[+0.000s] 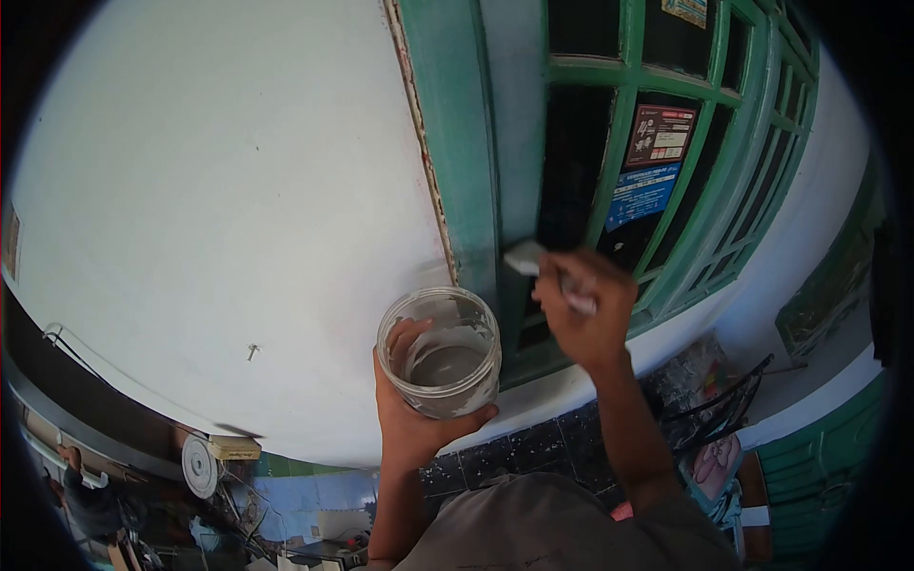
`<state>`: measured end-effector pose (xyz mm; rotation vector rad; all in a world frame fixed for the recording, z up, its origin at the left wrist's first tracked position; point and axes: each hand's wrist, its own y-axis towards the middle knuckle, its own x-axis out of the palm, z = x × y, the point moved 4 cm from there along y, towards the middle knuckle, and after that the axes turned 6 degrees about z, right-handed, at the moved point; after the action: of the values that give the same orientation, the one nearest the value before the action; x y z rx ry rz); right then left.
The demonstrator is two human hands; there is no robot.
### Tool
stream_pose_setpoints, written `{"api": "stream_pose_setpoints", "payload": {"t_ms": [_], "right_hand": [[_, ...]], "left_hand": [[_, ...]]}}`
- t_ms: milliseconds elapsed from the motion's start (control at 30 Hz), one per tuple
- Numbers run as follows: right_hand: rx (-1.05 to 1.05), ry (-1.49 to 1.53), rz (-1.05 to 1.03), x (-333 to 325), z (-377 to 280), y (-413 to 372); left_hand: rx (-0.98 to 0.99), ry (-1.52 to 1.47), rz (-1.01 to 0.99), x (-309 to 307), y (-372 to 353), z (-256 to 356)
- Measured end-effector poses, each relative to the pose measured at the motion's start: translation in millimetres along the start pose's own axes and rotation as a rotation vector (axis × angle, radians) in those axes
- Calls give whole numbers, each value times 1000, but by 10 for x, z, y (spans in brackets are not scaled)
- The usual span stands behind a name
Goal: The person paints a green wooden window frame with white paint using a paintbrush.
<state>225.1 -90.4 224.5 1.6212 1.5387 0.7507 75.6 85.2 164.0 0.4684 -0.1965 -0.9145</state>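
Note:
My left hand [407, 430] is wrapped round a clear plastic jar [459, 404], held open end up in front of the wall. Grey paint [447, 365] lies in the bottom of the jar and is smeared over its inner walls. In my right hand [592, 309], fingers closed on the handle, is a paintbrush [524, 257]. Its pale bristles point left, right at the grey-blue strip [514, 124] of the window frame. Left of that strip runs a green frame board [443, 95], its outer edge rough and chipped against the wall. The hand and brush are slightly blurred.
A white wall [228, 190] fills the left. Green-barred window panes [581, 143] carry a blue sticker [643, 195] and a dark red one [662, 133]. Below are dark speckled floor tiles [519, 452], clutter at lower left, and a patterned pink item [716, 466] at lower right.

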Motion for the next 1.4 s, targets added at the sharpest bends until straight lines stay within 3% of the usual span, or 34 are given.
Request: {"api": "stream_pose_setpoints", "payload": {"t_ms": [167, 400, 567, 800, 933, 1033, 1167, 1400], "right_hand": [[-211, 77, 192, -55, -411, 598], [-445, 87, 355, -179, -642, 797], [-418, -19, 222, -101, -399, 510], [-67, -85, -37, -82, 96, -632], [55, -86, -111, -126, 138, -730], [61, -157, -210, -162, 36, -447], [-80, -153, -221, -189, -245, 196], [-289, -18, 18, -244, -594, 924]], "left_hand": [[-23, -35, 13, 11, -12, 67], [-31, 2, 27, -26, -22, 46], [-4, 47, 27, -36, -41, 2], [-40, 7, 34, -15, -46, -63], [10, 34, 4, 3, -33, -69], [0, -10, 8, 16, -44, -79], [15, -28, 3, 27, -68, -36], [39, -38, 4, 36, -49, 30]]}}
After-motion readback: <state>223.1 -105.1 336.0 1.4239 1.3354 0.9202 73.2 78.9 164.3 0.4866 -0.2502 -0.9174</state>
